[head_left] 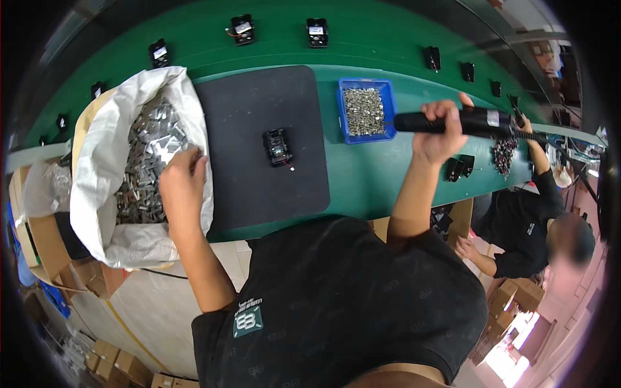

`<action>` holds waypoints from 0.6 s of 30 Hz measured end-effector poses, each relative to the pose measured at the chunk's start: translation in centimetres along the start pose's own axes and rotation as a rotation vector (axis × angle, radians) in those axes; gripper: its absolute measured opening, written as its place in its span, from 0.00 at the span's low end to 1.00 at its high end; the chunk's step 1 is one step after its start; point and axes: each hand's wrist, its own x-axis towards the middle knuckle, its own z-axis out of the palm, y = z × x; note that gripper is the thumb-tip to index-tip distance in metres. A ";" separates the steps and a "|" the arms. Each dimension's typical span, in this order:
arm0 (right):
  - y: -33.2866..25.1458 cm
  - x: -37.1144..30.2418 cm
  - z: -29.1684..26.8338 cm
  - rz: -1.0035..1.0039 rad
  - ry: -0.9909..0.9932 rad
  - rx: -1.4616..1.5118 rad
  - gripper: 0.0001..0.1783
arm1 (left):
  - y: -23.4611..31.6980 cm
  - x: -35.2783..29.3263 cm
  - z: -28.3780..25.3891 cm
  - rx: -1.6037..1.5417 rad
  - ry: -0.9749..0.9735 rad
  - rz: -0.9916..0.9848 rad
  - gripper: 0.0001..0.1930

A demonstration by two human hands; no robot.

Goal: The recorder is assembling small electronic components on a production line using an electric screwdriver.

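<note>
My right hand (442,132) is wrapped round a black electric screwdriver (479,121), held level with its tip toward the left. The tip is over the right side of a blue bin (344,129) filled with small screws (364,111). At the left, my left hand (182,184) is over the inner right side of a white woven sack (97,194) full of small flat metal pieces (143,184). Its fingers are curled together, and what they hold, if anything, is hidden. Between my hands a small black device (277,147) with a short wire lies on a dark mat (259,97).
Several similar black units (317,32) stand spaced along the green strip (278,55) at the back. To the right, black parts (458,168) and a pile of small dark pieces (503,156) lie near a co-worker (524,226). An open cardboard box (460,220) stands below the table edge.
</note>
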 end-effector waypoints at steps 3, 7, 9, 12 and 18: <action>2.1 1.0 0.8 -0.017 0.035 -0.075 0.23 | 0.3 0.1 0.8 0.024 0.019 -0.082 0.09; 3.9 1.0 1.0 -0.048 0.022 -0.075 0.22 | 0.5 0.0 1.7 0.068 0.070 -0.034 0.09; 4.3 0.8 1.1 -0.056 0.018 -0.079 0.23 | 0.5 0.2 1.9 0.102 0.082 -0.041 0.09; 4.2 0.7 1.2 -0.087 -0.042 -0.158 0.23 | 0.1 0.5 2.5 0.157 0.091 -0.007 0.08; 2.4 1.2 1.1 -0.069 -0.105 0.019 0.23 | 0.1 1.0 2.1 0.139 0.089 -0.013 0.09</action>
